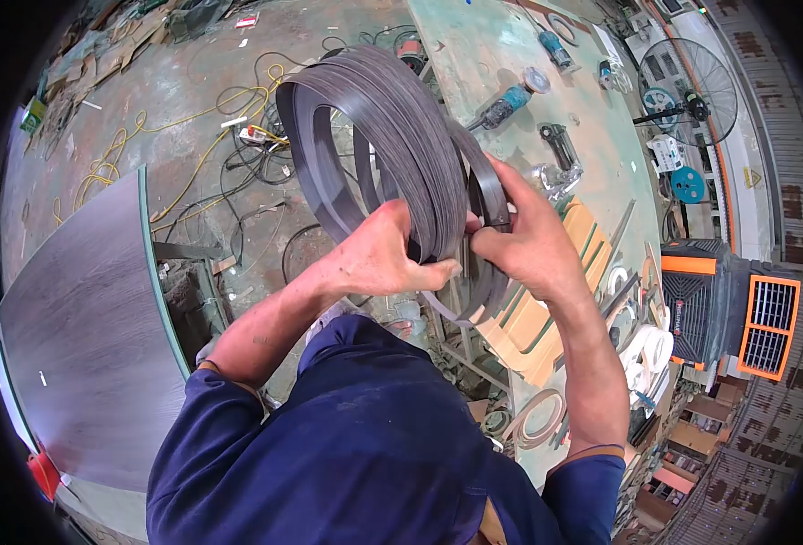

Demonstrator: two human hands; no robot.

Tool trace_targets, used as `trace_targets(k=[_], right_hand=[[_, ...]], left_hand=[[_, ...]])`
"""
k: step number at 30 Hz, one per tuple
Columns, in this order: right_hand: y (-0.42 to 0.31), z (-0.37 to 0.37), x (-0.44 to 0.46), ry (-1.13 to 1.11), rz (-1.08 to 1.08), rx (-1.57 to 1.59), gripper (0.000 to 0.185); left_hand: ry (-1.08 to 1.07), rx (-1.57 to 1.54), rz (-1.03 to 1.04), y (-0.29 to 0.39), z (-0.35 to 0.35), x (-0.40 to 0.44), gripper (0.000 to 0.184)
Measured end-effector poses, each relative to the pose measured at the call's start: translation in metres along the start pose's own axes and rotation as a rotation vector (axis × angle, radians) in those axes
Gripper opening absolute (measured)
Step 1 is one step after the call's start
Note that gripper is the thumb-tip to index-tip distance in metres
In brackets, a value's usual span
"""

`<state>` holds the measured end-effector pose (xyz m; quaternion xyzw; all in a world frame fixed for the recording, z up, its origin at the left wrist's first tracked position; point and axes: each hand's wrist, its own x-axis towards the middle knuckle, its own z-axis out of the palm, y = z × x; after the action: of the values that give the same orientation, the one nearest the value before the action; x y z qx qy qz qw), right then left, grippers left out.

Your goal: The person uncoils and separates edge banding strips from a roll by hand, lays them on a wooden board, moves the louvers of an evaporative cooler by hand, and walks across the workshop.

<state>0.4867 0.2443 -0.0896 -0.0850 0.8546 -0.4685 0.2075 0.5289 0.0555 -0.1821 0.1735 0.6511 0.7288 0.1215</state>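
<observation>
A thick coil of dark grey wood-grain edge banding [379, 118] is held up in front of my body, tilted. My left hand [379, 254] grips its lower rim, with the thumb stretched along the near side and the other fingers hidden inside the ring. At the coil's right side, my right hand [529, 236] pinches a loose turn of the same edge banding [488, 195] between thumb and fingers. That loose turn hangs apart from the main coil and curves down below both hands.
On the right, a long workbench [592, 173] carries a blue power tool [506, 107], yellowish wood strips [533, 336] and a pale banding roll [540, 418]. A large grey panel [84, 336] stands at left. Yellow cable [115, 150] lies across the floor. A fan [689, 91] stands behind the bench.
</observation>
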Motion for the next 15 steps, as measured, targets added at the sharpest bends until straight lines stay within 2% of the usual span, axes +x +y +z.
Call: trace_targets(k=[2, 4, 5, 7, 11, 15], right_hand=[[-0.010, -0.007, -0.004, -0.020, 0.050, 0.021, 0.069], [-0.017, -0.018, -0.006, 0.072, 0.061, -0.051, 0.063], [-0.018, -0.024, -0.007, 0.118, 0.067, -0.086, 0.060], [-0.016, -0.041, -0.008, 0.199, 0.018, 0.050, 0.056], [-0.034, -0.086, -0.025, 0.355, -0.048, 0.157, 0.056], [-0.038, -0.137, -0.057, 0.564, -0.157, 0.230, 0.055]], left_hand=[[-0.001, 0.058, -0.001, -0.004, 0.000, -0.001, 0.049], [0.025, 0.064, 0.035, -0.007, 0.000, -0.005, 0.049], [0.034, 0.038, -0.017, -0.008, 0.000, -0.007, 0.049], [0.051, -0.013, -0.120, -0.010, -0.005, -0.015, 0.049], [0.079, -0.055, -0.107, -0.018, -0.019, -0.029, 0.049], [0.140, -0.400, -0.104, -0.033, -0.031, -0.048, 0.062]])
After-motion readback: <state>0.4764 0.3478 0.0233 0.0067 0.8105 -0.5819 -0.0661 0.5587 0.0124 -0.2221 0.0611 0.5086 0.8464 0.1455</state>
